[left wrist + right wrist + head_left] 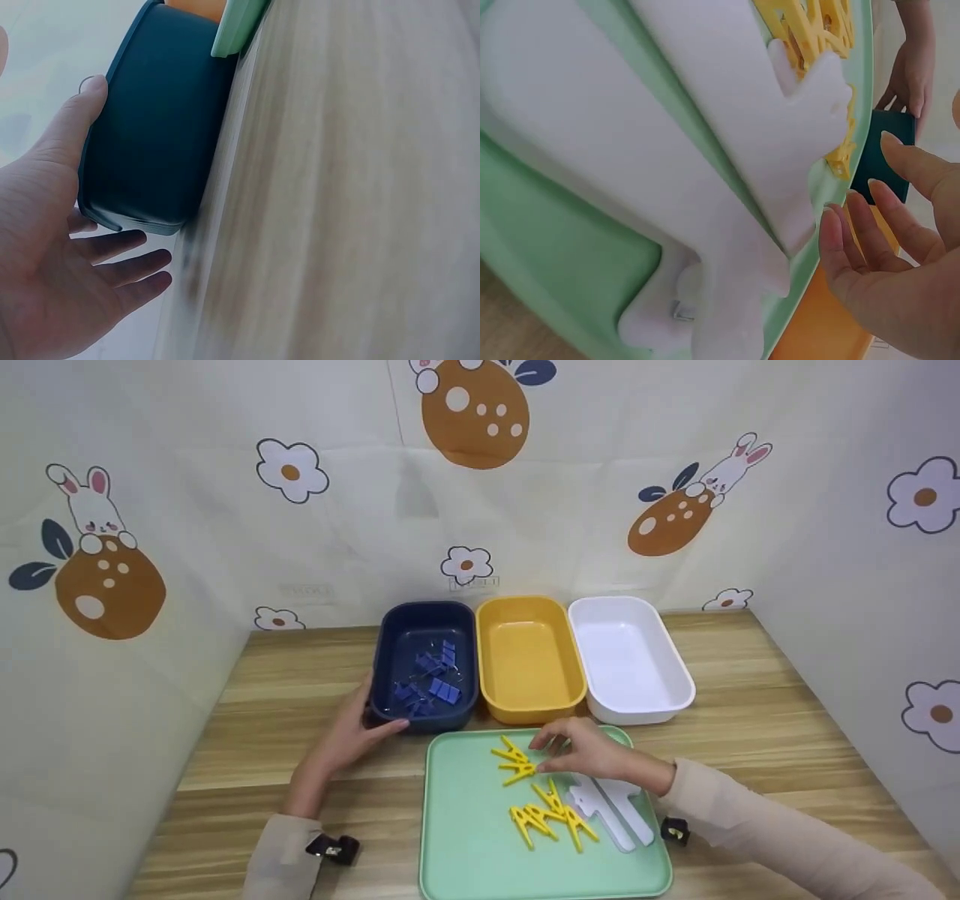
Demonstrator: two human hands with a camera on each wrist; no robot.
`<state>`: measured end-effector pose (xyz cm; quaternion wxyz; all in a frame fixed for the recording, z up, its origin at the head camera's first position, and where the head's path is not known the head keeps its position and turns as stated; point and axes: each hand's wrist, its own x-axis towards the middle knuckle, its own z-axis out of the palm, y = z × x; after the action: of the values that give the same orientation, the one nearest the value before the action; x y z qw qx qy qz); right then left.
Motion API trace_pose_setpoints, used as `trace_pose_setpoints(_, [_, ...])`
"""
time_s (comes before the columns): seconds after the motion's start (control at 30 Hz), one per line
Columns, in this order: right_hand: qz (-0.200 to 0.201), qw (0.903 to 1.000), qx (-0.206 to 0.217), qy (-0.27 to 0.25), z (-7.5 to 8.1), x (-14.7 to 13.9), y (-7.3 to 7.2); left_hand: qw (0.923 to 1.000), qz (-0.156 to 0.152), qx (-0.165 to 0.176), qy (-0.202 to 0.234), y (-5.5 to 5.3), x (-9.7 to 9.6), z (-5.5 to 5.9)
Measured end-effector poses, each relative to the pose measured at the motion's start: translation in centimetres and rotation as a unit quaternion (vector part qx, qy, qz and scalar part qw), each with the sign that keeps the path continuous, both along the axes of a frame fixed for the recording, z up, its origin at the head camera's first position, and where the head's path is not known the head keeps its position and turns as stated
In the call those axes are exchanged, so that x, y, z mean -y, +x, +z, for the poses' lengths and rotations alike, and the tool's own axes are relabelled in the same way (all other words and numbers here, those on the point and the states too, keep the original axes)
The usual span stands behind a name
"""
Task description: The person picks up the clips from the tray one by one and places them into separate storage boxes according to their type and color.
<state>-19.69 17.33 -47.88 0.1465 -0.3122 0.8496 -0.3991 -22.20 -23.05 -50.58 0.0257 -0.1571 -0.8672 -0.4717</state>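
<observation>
My left hand point(352, 735) rests against the left side of a dark blue bin point(442, 725), its thumb on the front rim. In the left wrist view, the other fingers point(135, 289) stretch past the bin's end. Several blue binder clips point(445, 691) lie inside. My right hand point(589, 750) hovers over the green tray point(465, 825), fingers loosely bent and holding nothing, close to yellow clothespins point(517, 772). Several more clothespins point(574, 825) are heaped nearer the tray's middle. Under and in front of the right hand lie white animal-shaped pieces point(606, 814), side by side.
A yellow bin point(525, 660) stands against the blue one, with a white bin point(634, 667) on its right. All three line the back of the wooden table point(240, 735), before a patterned cloth point(360, 532). The tray's far edge sits close to the bins.
</observation>
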Motion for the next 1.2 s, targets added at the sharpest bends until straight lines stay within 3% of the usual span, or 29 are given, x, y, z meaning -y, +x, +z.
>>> trace_pose_setpoints(0.17, [0.013, 0.9994, -0.033, 0.005, -0.6, 0.2, 0.1, 1.0, 0.005, 0.001, -0.005, 0.1, 0.0, 0.0])
trace_pose_setpoints(0.7, [0.018, 0.9966, -0.08, 0.011, -1.7, 0.6, 0.3, 0.9995, 0.012, 0.025, -0.017, 0.2, 0.0, 0.1])
trace_pose_setpoints(1.2, [0.026, 0.9977, -0.063, 0.002, -1.1, 0.3, 0.4, 0.9996, 0.01, 0.022, -0.017, 0.2, -0.1, 0.1])
